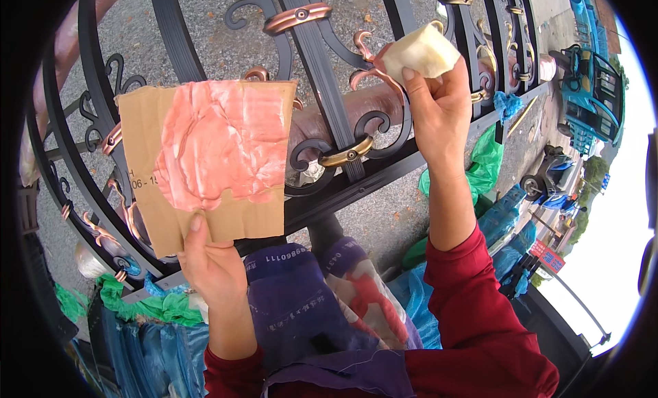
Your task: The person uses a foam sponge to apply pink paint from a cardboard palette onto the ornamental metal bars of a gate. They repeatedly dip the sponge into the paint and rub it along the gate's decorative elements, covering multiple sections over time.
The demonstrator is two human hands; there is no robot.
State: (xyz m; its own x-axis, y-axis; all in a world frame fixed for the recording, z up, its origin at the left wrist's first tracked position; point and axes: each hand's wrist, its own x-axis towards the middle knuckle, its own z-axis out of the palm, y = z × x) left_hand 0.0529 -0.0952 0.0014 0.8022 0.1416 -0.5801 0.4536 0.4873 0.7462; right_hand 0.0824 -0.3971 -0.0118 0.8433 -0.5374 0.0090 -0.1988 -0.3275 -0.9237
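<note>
My left hand [216,271] grips the lower edge of a piece of brown cardboard [142,134], thumb in front and fingers behind. A thick pink paste, like paint [223,148], is smeared over most of its face. Pinched in my right hand [442,113] is a cream-coloured block that looks like a sponge [426,53]. The block is right at a copper-coloured leaf scroll [381,74] on the black metal gate [319,82]; I cannot tell whether they touch. Part of the gate is hidden behind the cardboard.
The gate lies across the front, with gold bands [348,153] and black scrolls. Green plastic sheeting [485,158] and blue wrapping [164,350] lie around it. A purple apron [301,295] covers my lap. Far right are a scooter [548,176] and a blue vehicle [595,96].
</note>
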